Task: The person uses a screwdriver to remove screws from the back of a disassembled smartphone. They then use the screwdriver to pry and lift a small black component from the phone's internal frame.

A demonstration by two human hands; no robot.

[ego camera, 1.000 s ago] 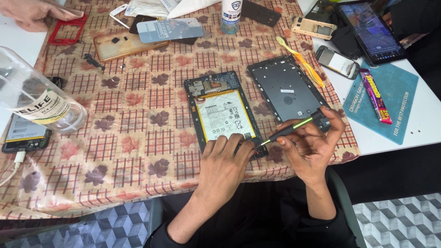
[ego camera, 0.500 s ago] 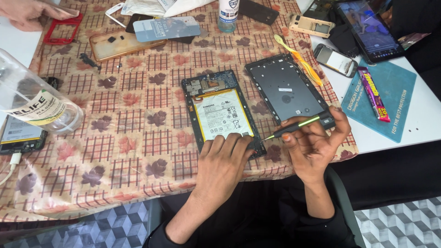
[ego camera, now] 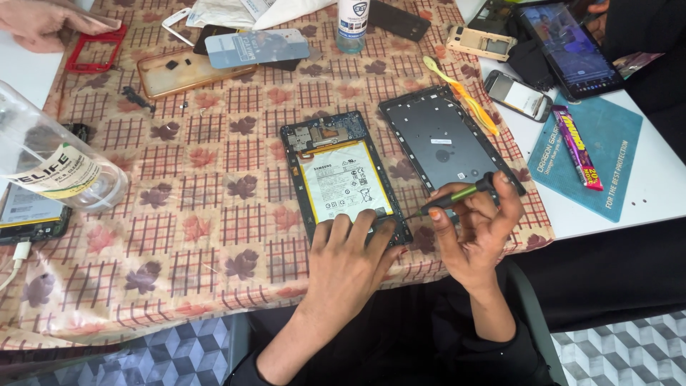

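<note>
Fingers point(ego camera: 443, 214) of my right hand point(ego camera: 475, 232) pinch a slim screwdriver point(ego camera: 457, 196), its tip aimed at the lower right corner of the opened tablet point(ego camera: 343, 175). Those of my left hand point(ego camera: 350, 261) lie spread and flat on the tablet's bottom edge, pressing it to the table point(ego camera: 214, 236), which wears a checked leaf-print cloth. Just right of the tablet lies its dark back cover point(ego camera: 443, 139), with a yellow toothbrush point(ego camera: 461, 93) beside that. Far left, a clear plastic bottle point(ego camera: 57, 161) lies on its side.
</note>
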